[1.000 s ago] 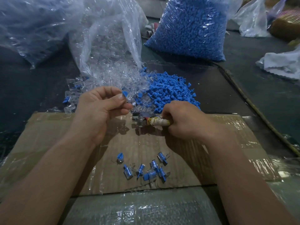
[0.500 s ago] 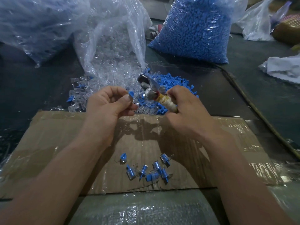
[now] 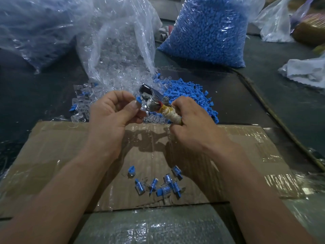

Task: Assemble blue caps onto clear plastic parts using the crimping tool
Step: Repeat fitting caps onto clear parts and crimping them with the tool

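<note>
While both hands hover over the far edge of the cardboard (image 3: 52,147), the left hand (image 3: 112,117) keeps its grip closed in a pinch on a blue cap (image 3: 138,100). The right hand (image 3: 193,124) has its grip curled round the wrapped handle of the tool (image 3: 153,103), whose metal head is just beside the cap. Beyond the cardboard lies a pile of caps (image 3: 186,92); on it, toward its near edge, lie capped pieces (image 3: 165,185).
</note>
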